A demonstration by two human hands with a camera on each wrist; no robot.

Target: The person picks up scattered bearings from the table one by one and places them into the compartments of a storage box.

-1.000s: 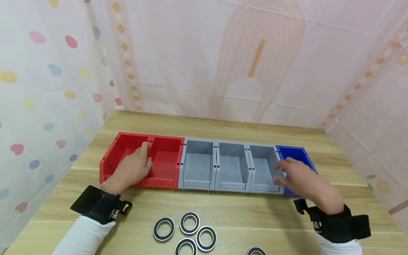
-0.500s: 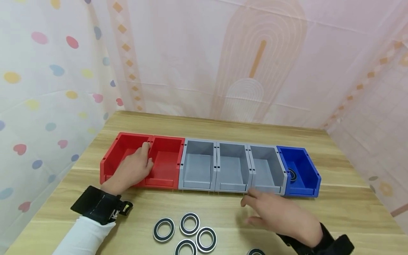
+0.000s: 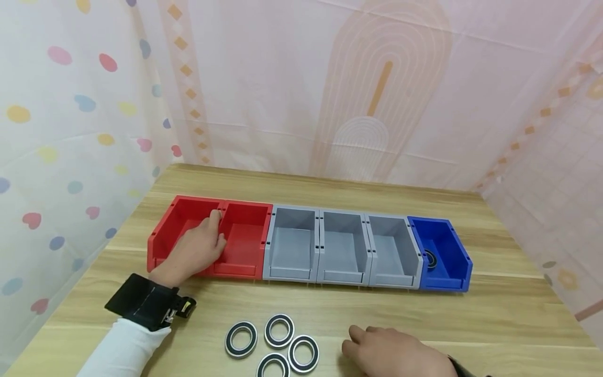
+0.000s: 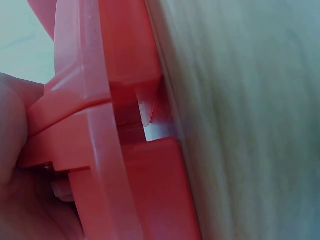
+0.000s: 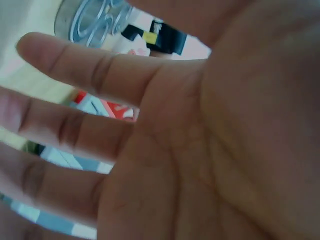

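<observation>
My left hand [image 3: 190,251] grips the adjoining walls of the two red bins [image 3: 242,235]. In the left wrist view the thumb and fingers straddle these red walls [image 4: 92,125]. My right hand [image 3: 395,351] is low over the front of the table, to the right of several ball bearings [image 3: 228,340] with black seals and silver rims. Seen by its own wrist camera, the palm [image 5: 170,150] faces the lens, with loosely extended fingers and nothing between them. One bearing [image 3: 434,259] leans against the left wall inside the blue bin [image 3: 445,251].
Three grey bins [image 3: 292,241] join the red ones to the blue one in a single row across the wooden table [image 3: 330,309]. Patterned curtains [image 3: 264,104] enclose the back and both sides.
My right hand has come away from the blue bin, moving left and toward the front edge. It now covers where a lone bearing lay. The left hand keeps its hold.
</observation>
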